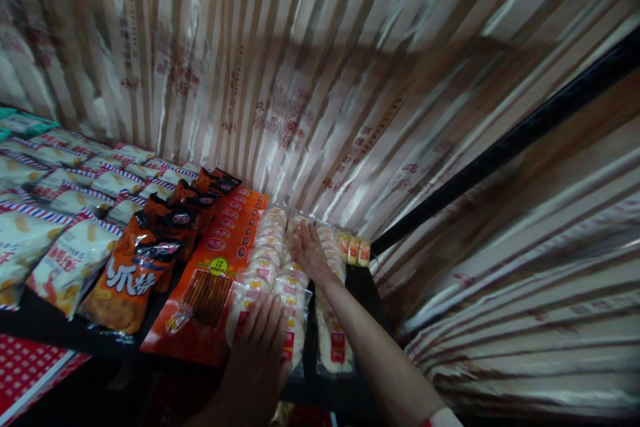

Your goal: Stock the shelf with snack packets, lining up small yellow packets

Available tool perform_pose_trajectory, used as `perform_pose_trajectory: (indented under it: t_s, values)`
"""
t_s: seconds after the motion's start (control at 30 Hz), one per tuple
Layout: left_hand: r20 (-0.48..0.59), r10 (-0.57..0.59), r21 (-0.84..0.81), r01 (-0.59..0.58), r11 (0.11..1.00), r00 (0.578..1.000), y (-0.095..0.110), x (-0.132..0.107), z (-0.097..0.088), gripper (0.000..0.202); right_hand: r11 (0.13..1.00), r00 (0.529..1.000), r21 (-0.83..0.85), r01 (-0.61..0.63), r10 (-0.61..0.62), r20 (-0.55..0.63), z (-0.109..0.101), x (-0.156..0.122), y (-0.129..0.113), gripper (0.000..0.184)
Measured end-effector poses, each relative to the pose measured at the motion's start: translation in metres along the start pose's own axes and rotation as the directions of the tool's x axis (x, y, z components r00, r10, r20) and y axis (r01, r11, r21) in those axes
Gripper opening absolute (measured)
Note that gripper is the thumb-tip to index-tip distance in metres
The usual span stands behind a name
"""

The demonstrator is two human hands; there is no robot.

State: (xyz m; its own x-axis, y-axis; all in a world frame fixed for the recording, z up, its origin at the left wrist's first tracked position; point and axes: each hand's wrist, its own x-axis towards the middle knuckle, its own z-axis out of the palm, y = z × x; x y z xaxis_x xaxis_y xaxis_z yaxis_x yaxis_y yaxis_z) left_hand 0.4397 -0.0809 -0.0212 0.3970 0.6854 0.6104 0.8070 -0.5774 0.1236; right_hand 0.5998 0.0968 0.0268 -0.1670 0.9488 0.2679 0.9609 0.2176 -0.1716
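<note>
My left hand [260, 347] lies flat, fingers stretched out, on the near end of a clear pack of round white rice crackers [267, 260] on a dark shelf. My right hand [309, 250] reaches further back and rests open on the far part of the same row of cracker packs, beside another clear pack [333, 340] at the right. Neither hand grips anything.
Left of the crackers lies a long orange packet [215, 280], then a row of orange-and-black snack bags [130, 280], then white bags with red-blue stripes [65, 260]. A striped shiny curtain [320, 80] hangs behind and to the right. The shelf's front edge [115, 347] is near me.
</note>
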Motion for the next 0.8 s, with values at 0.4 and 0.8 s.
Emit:
perform_pose_trajectory:
  t_s: [0.4, 0.8]
  values:
    - [-0.008, 0.135, -0.050, -0.136, 0.989, 0.991, 0.007, -0.004, 0.005, 0.054, 0.995, 0.998, -0.100, 0.010, -0.003, 0.069, 0.013, 0.004, -0.006, 0.050]
    - [0.046, 0.124, -0.039, -0.122, 0.992, 0.991, 0.010, -0.007, 0.008, 0.057, 0.998, 0.997, 0.014, 0.066, -0.066, -0.026, 0.004, 0.007, -0.007, 0.051]
